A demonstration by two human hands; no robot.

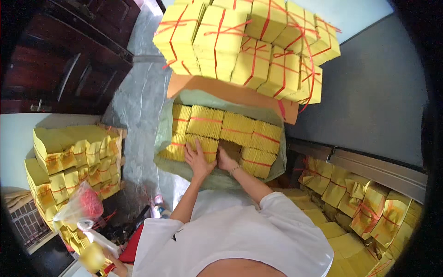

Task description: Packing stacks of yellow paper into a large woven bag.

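A green woven sack [162, 134] stands open in front of me, packed with bundles of yellow paper tied with red string. My left hand [198, 159] lies with spread fingers on top of one yellow paper bundle [210, 144] in the near row. Beside that bundle's right edge, my right hand [226, 160] reaches into a gap, fingers stretched and their tips partly hidden. To the right of the gap sits another yellow bundle [258, 161]. The far row [236, 127] fills the back of the sack.
Beyond the sack, tied yellow bundles [221, 41] are piled on an orange-brown board [184, 85]. More stacks stand at left [76, 157] and right [341, 189]. A dark wooden door [64, 55] is at upper left. Another person's arm [117, 267] shows at lower left.
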